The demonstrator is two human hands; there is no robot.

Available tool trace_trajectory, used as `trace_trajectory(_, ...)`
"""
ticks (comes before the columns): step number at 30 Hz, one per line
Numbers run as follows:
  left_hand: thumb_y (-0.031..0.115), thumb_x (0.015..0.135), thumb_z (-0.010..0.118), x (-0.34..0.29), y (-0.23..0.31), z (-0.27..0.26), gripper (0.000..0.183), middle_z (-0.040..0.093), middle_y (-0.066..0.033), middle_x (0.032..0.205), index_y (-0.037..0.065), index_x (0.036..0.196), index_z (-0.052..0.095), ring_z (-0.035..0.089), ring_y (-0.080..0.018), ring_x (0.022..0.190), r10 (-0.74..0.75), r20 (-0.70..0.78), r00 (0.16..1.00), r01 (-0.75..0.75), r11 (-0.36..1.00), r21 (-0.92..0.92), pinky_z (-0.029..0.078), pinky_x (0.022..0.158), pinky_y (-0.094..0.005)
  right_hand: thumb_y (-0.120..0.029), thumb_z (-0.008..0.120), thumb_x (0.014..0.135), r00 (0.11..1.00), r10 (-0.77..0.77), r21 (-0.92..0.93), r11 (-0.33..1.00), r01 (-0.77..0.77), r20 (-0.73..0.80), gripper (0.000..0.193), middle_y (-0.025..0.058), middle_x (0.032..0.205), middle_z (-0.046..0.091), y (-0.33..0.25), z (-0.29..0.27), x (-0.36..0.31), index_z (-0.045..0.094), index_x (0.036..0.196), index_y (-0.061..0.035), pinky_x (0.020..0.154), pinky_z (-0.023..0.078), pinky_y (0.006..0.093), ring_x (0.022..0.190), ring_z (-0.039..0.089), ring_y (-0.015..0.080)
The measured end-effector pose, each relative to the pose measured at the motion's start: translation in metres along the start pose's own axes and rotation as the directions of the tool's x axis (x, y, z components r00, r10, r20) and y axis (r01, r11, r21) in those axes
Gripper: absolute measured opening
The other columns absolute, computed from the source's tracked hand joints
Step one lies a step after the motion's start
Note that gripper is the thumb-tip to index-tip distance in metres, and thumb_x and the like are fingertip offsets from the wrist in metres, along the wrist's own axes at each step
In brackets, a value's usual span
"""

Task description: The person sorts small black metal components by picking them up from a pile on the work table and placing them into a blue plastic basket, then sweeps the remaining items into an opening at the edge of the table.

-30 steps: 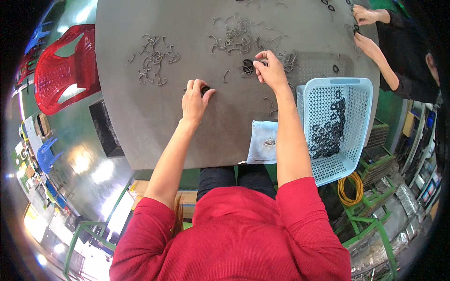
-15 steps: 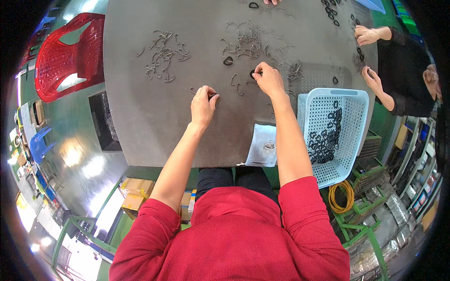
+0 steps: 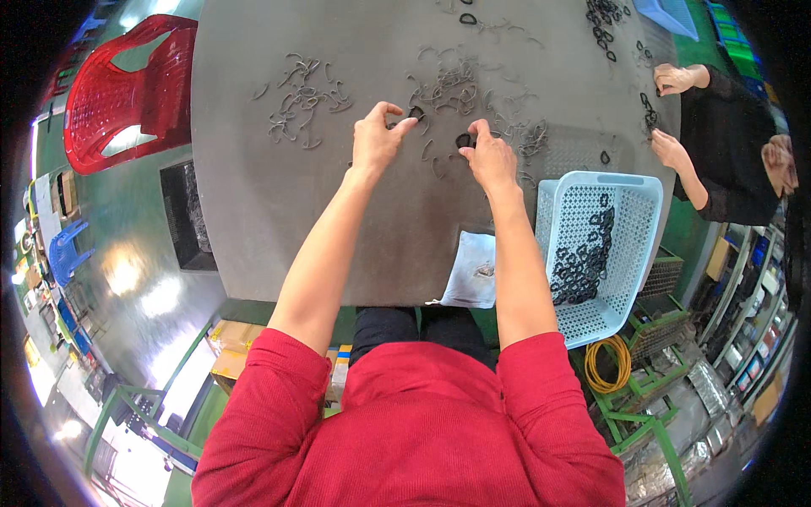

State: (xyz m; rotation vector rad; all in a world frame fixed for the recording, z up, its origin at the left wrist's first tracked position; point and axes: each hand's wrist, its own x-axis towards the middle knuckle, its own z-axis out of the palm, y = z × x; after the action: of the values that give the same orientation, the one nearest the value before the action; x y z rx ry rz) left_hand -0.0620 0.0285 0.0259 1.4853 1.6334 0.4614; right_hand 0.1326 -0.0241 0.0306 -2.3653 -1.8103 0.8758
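Note:
My left hand (image 3: 378, 142) reaches over the grey table with thumb and forefinger spread apart. Just off its fingertips lies a black D-shaped ring (image 3: 416, 113), and nothing is seen gripped. My right hand (image 3: 492, 159) has thumb and forefinger closed on another black ring (image 3: 464, 141), a little above the table or touching it; which, I cannot tell. Beyond both hands is a loose heap of thin, dark curved strips (image 3: 452, 89). A second heap of such strips (image 3: 304, 100) lies to the left.
A light blue plastic basket (image 3: 601, 179) with many black rings stands at the right table edge. Beside my right forearm lies a pale blue cloth pouch (image 3: 470, 270). Across the right side, a co-worker's hands (image 3: 672, 150) handle black rings. A red chair (image 3: 127, 97) stands left.
My left hand has moved up and right toward the black ring, its fingers opening from a pinch on something dark. My right hand stays near the same place with its ring. The view shifted slightly.

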Motion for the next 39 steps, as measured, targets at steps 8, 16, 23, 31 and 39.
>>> trace_trajectory(8,0.027,0.078,0.069,0.004,0.007,0.031,0.031,0.066,-0.0141,0.079,0.006,0.097,0.057,0.064,-0.0323,0.081,0.022,-0.131,0.991,0.015,0.96,0.28,0.05,0.071,-0.0415,-0.022,0.066,0.079,1.0,-0.01,-0.03,1.0,0.01,0.003,0.033,0.0157,0.08,0.066,-0.006,-0.001,0.001,0.046,0.105,-0.0129,0.068,0.048,0.0457,0.081,0.064,0.0356)
trace_trajectory(16,0.031,0.071,0.071,-0.001,0.014,0.013,0.033,0.069,-0.0122,0.083,0.002,0.088,0.067,0.066,-0.021,0.077,-0.095,-0.082,0.992,0.11,0.972,0.206,0.051,0.071,-0.0323,-0.021,0.065,0.08,1.0,-0.003,0.086,0.996,0.005,-0.028,0.022,0.0156,0.08,0.065,0.003,-0.023,-0.017,0.052,0.091,-0.0081,0.068,0.047,0.0453,0.082,0.064,0.0341)
trace_trajectory(23,0.024,0.074,0.07,-0.09,0.165,0.064,0.026,0.066,-0.0142,0.077,0.002,0.084,0.063,0.065,-0.024,0.073,0.323,0.191,0.927,-0.291,0.94,-0.18,0.05,0.068,-0.0336,-0.018,0.064,0.08,0.885,0.437,0.482,0.817,-0.316,-0.161,0.02,0.0152,0.074,0.061,0.051,-0.127,-0.157,0.052,0.087,-0.0028,0.063,0.045,0.0387,0.068,0.061,0.0317)
trace_trajectory(31,0.018,0.078,0.063,-0.097,0.18,0.105,0.032,0.055,-0.0144,0.115,0.009,0.109,0.056,0.05,-0.0329,0.112,0.63,0.099,0.77,-0.629,0.776,-0.045,0.042,0.093,-0.0393,-0.012,0.066,0.077,0.836,0.441,0.138,0.897,-0.419,-0.326,0.037,0.0175,0.112,0.053,0.158,-0.102,-0.23,0.051,0.111,-0.007,0.084,0.043,0.0424,0.101,0.054,0.0363)
trace_trajectory(39,0.041,0.08,0.059,-0.083,0.053,0.138,0.08,0.015,-0.0109,0.15,0.004,0.142,0.023,0.005,-0.0251,0.14,0.602,0.648,0.466,-0.883,0.369,0.292,0.005,0.111,-0.0522,-0.01,0.061,0.079,0.887,0.369,0.291,0.912,-0.288,-0.277,0.035,0.0161,0.119,0.046,0.151,-0.05,-0.243,0.051,0.113,-0.0064,0.094,0.039,0.0398,0.114,0.046,0.0343)
